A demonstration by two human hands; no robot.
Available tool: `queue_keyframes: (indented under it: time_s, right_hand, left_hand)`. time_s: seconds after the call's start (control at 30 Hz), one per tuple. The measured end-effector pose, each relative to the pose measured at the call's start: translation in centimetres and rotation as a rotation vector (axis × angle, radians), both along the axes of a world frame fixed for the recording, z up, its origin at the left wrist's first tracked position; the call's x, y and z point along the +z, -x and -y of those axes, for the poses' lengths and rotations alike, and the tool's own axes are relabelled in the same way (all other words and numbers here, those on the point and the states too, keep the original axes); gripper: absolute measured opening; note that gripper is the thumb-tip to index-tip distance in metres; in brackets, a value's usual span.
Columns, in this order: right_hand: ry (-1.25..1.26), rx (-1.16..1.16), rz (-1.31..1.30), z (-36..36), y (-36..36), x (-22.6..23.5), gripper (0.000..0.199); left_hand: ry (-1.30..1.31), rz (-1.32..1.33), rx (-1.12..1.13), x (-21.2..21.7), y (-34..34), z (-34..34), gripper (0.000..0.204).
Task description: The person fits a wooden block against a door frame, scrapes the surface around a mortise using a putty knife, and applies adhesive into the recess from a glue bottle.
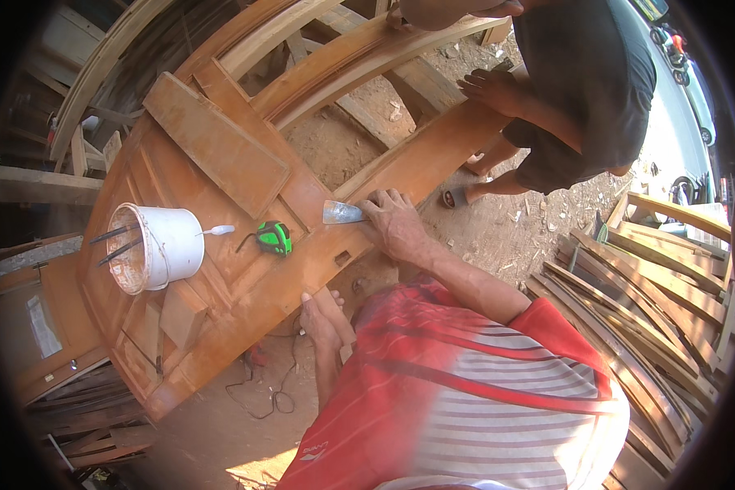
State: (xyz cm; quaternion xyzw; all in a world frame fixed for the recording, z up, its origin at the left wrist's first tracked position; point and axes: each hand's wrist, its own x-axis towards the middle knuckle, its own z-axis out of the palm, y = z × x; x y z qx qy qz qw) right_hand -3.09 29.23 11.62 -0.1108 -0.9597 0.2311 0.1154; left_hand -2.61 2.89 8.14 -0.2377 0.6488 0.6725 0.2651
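Observation:
My right hand [398, 227] is closed around a putty knife, its broad metal blade [343, 213] lying flat against the brown wooden door panel [298, 273]. Below the panel's near edge, my left hand [322, 323] grips a small flat piece of wood [336, 312]; part of it is hidden by the fingers. A rectangular slot [342, 257] is cut into the panel between the two hands. Left of the blade rests a green and black tape measure [274, 238]. Farther left stands a white bucket [171, 245], smeared inside, with dark sticks poking out.
A loose board [216, 147] lies across the panel, and wood blocks [182, 314] sit near the bucket. Another person [580, 82] leans over the far side, a hand on the wood. Stacked timber strips [645, 302] fill the right. A cable [278, 400] lies on the ground.

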Motion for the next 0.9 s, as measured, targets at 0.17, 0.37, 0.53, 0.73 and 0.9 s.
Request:
queue_keyframes:
  time_s: [0.17, 0.37, 0.53, 0.73, 0.9]
  right_hand:
    - [0.105, 0.037, 0.06, -0.4, -0.5, 2.2, 0.041]
    - [0.01, -0.29, -0.09, -4.2, -2.8, 0.3, 0.048]
    - [-0.072, -0.22, -0.133, -4.9, -3.3, -1.0, 0.045]
    - [-0.145, -0.253, -0.199, -4.0, -3.9, -2.7, 0.044]
    - [-0.144, -0.233, -0.221, -3.9, -3.8, -2.6, 0.046]
  left_hand:
    - [-0.063, -0.006, 0.054, -1.2, -0.3, 1.1, 0.057]
    - [-0.092, -0.055, 0.017, -0.8, -0.1, 0.6, 0.056]
    - [-0.122, -0.017, 0.033, -0.5, 0.0, 0.8, 0.054]
    - [-0.132, 0.006, 0.041, -0.7, 0.2, 0.6, 0.052]
    - [-0.155, -0.015, 0.039, -0.4, 0.2, 0.5, 0.053]
